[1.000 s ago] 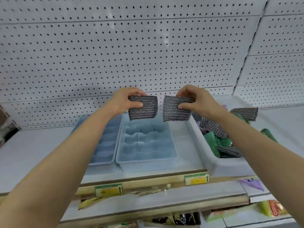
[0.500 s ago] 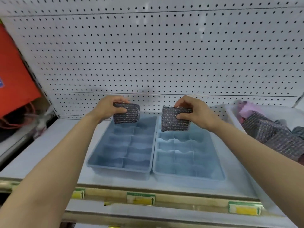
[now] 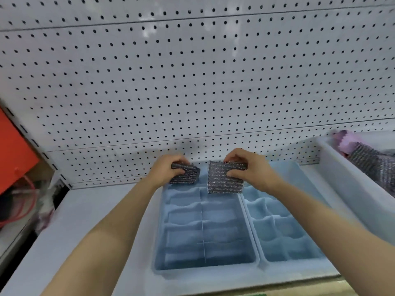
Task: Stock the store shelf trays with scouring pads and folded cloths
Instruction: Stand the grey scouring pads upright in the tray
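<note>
Both forearms reached forward from the near edge toward the far end of the shelf [image 3: 89, 210], converging over the back of the left blue tray [image 3: 205, 229]. The left hand [image 3: 165, 171] was turned palm inward, its fingers curled over the top of a grey scouring pad [image 3: 186, 175] and the thumb pressed on its front, pinching it over the tray's far-left compartments. The right hand [image 3: 249, 167] held a second grey scouring pad [image 3: 224, 180] the same way, fingers hooked over the upper edge and thumb on the face, so the pad hung upright above the far right of the same tray; whether either pad touched the tray could not be told.

A right blue tray [image 3: 284, 229] sat just beside the first, their long sides touching. At the far right stood a white bin [image 3: 346, 184] holding more grey pads [image 3: 372, 165] and a pink cloth [image 3: 346, 142]. A white pegboard [image 3: 192, 82] backed the shelf, and an orange panel [image 3: 12, 152] showed at the left. No writing was readable anywhere; the picture was blurred.
</note>
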Available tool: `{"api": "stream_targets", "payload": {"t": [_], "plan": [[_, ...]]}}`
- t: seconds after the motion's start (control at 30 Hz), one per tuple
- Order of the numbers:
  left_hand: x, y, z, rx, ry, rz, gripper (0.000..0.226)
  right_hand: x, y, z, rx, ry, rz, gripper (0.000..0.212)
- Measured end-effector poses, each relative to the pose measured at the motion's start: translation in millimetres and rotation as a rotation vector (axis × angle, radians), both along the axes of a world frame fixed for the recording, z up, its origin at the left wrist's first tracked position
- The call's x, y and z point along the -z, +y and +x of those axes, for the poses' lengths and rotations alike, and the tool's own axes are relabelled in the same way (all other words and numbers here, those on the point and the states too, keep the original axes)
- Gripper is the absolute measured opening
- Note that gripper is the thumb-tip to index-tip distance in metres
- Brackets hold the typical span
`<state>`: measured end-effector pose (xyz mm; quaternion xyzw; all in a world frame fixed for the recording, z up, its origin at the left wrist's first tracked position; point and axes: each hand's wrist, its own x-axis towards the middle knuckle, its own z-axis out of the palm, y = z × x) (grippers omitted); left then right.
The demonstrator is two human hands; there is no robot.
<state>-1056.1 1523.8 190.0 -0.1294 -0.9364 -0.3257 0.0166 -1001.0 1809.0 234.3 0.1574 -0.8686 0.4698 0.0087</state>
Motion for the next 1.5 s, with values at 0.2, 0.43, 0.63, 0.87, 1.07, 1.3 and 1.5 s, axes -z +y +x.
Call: {"api": "stream_targets", "payload": {"t": [0.2,0.43,0.63,0.87,1.07,1.3,1.5], "plan": [[35,-1,-9,-0.022,0.021,-0.112,0.041,8,-10,-6,0.043,0.023,0.002,0.028],[35,27,7,0.038,0.061,-0.13,0.021,23,-47,-15,-0.02,0.063,0.065,0.038],[14,11,12,-0.017,-0.321,0.511,0.033,44,-83,-28,-0.041,0.09,0.082,0.034],[19,6,23,0.14,-0.098,-0.01,0.056,81,-101,-31,0.074,0.257,0.265,0.028],[34,19,20,0.073,0.141,-0.542,0.044,93,-105,-29,0.024,0.545,0.384,0.025],[54,30,21,0.0,-0.033,-0.741,0.081,120,-99,-37,-0.175,0.401,0.705,0.067],[33,33,23,-0.008,-0.105,-0.703,0.087,103,-96,-34,-0.139,0.359,0.711,0.06]]}}
